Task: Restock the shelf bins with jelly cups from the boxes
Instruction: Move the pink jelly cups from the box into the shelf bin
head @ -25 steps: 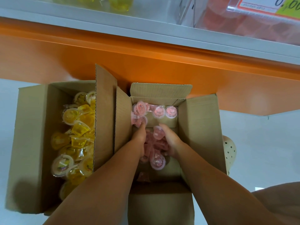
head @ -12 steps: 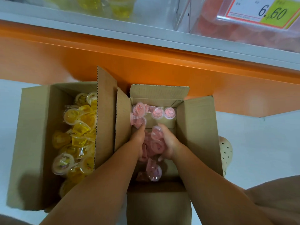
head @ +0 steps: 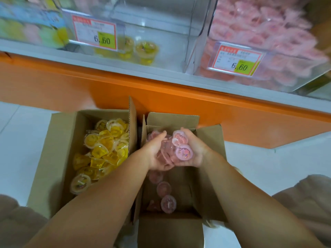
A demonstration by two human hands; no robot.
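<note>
My left hand [head: 155,151] and my right hand [head: 196,149] cup a heap of pink jelly cups [head: 179,148] between them, lifted above the right cardboard box [head: 211,140]. A few pink cups [head: 163,188] still lie on that box's floor. The left cardboard box [head: 59,140] holds several yellow jelly cups [head: 105,144]. On the shelf above, a clear bin [head: 161,29] holds a few yellow cups [head: 145,51], and a clear bin to its right [head: 195,56] is piled with pink cups [head: 265,29].
An orange shelf front [head: 161,93] runs across above the boxes. Price tags reading 6.60 [head: 95,34] hang on both bins. Colourful packs [head: 30,25] fill the shelf's far left. White floor tiles [head: 259,167] lie on both sides. My knees [head: 304,203] frame the boxes.
Both hands have scooped up pink cups and risen out of the right box. The view has tilted upward, bringing the shelf bins into sight.
</note>
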